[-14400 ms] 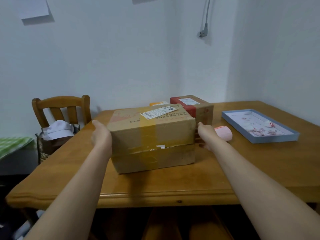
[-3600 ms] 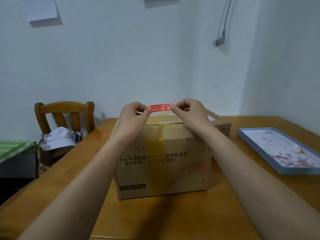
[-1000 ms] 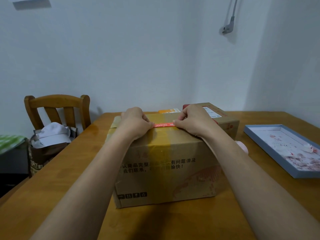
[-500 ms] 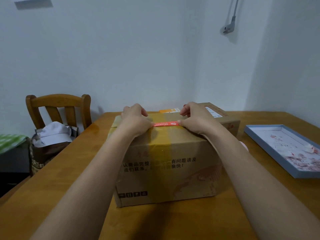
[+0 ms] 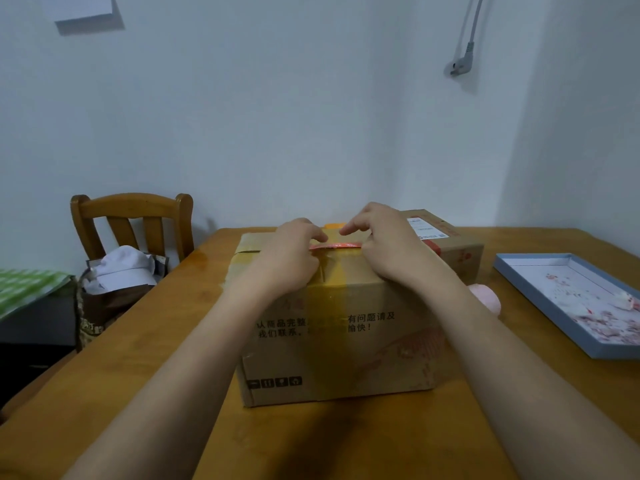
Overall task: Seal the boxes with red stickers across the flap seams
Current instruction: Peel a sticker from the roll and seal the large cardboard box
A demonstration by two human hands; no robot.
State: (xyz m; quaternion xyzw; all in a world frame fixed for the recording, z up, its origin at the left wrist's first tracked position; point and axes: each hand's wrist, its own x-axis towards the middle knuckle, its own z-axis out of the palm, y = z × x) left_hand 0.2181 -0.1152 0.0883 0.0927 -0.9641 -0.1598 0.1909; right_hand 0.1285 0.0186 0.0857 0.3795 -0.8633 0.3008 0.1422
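A large brown cardboard box (image 5: 339,334) with yellowish tape stands in the middle of the wooden table (image 5: 138,375). A red sticker (image 5: 337,245) lies flat on its top, across the flap seam. My left hand (image 5: 291,258) rests on the box top with its fingertips on the sticker's left end. My right hand (image 5: 384,247) has its thumb on the sticker's right end, and its index finger is lifted above the strip. A smaller box (image 5: 457,251) with a white label and red tape stands behind on the right.
A pink roll (image 5: 486,299) lies just right of the large box. A shallow blue tray (image 5: 540,296) with red scraps sits at the right. A wooden chair (image 5: 131,206) holding a bag (image 5: 114,292) stands at the table's left side. The wall is close behind.
The sticker went from held in the air to lying on the box top. Since half a second ago my right index finger has lifted while both hands stay at the sticker's ends.
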